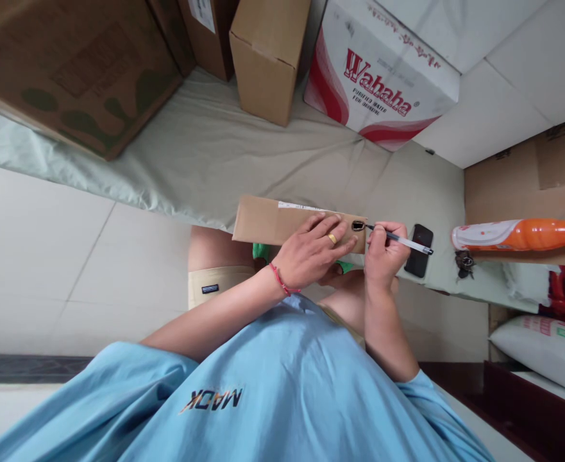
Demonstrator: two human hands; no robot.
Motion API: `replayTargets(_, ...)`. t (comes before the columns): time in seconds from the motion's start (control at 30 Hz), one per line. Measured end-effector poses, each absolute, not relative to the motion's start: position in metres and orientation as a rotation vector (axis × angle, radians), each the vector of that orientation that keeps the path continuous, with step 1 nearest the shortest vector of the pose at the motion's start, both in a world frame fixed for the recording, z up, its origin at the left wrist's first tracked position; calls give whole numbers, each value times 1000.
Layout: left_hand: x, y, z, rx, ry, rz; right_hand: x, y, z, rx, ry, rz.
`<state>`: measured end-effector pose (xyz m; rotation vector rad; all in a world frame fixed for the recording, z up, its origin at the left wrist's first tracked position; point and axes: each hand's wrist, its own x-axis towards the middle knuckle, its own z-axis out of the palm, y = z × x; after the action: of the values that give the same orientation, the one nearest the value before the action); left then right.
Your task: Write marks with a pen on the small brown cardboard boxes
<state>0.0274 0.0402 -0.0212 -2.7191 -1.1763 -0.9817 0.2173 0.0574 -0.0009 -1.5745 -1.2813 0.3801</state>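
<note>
Cloth-covered surface [176,147] carries everything. Big brown carton [70,70], green print, far edge, left part. White-and-red Wahaha carton [383,83], far edge, right part. Plain brown box [267,64] between those two, also along the far edge. Orange-and-white bottle [527,235] toward the right edge; upright or lying, cannot tell. Narrow cardboard box [263,221] lies lengthwise at the near edge, front side partly past it, under the left hand [318,247]. That hand is flat, fingers spread, pressing on the box's right half, grasping nothing. Right hand [385,256] is off the box's right end, grasping a pen [410,242]. Black phone [419,250] near edge, just right of that hand. Pen tip points at the box's right end; contact unclear. Keys [463,263] near edge, by the bottle's left end. Small dark rectangular spot [358,226] on the box, near its right end.
</note>
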Motion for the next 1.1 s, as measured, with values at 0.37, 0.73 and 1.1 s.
replayTargets(0.37,29,40,-22,-2679,-1149,-1057,218,51,-2,-1590,-1335,397)
replayTargets(0.73,29,40,-11,-2707,-1202,-966,275,74,-13,-1956,-1540,203)
replayTargets(1.1,28,39,-10,-2716,-1209,-965,336,96,-47,-2486,-1833,321)
